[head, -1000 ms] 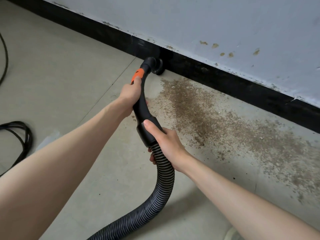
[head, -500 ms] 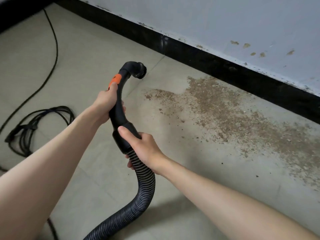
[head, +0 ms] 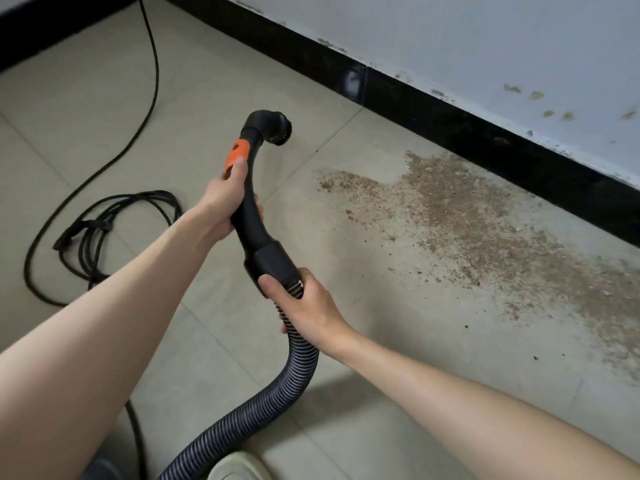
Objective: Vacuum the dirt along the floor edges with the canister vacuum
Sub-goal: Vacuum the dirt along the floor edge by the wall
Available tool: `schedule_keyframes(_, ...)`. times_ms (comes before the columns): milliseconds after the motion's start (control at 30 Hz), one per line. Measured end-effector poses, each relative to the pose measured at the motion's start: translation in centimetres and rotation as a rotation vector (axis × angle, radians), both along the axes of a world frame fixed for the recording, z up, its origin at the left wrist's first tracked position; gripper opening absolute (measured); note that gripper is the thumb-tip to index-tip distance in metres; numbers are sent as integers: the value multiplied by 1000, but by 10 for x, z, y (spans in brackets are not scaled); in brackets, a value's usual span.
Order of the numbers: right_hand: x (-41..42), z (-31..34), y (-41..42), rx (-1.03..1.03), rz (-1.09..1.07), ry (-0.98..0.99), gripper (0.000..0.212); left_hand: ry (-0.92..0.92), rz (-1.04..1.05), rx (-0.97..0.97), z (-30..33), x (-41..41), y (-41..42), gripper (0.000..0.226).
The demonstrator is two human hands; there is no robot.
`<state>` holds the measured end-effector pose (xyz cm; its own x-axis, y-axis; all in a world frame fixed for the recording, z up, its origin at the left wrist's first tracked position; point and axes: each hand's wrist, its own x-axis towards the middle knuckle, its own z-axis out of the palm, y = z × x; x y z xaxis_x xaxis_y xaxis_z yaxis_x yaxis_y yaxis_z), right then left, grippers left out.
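Pulled back from the baseboard [head: 433,109], the brush nozzle [head: 277,128] is held up mid-frame, apparently off the floor. The handle [head: 247,216] is gripped by the left hand [head: 221,199], the hose [head: 298,355] by the right hand [head: 304,303]. Next, lowering onto the dirt [head: 485,223] at right is called for.

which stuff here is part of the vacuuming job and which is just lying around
Part of the job: vacuum handle, brush head, hose, dirt, left hand, right hand.

Lying about: coiled cable, baseboard.
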<state>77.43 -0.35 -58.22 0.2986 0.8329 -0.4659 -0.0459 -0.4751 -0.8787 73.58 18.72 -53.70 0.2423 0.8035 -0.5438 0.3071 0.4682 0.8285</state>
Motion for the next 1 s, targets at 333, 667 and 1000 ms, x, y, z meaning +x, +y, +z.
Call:
schedule_keyframes(333, -14, 4, 9, 34, 228, 418, 18, 14, -175, -74, -6, 0, 5, 38)
schedule_keyframes(667, -15, -11, 9, -32, 266, 473, 11, -302, -159, -364, -15, -4, -3, 39)
schedule_keyframes(1000, -16, -11, 8, -27, 287, 372, 13, -254, -266, -307, -1, 7, -5, 47)
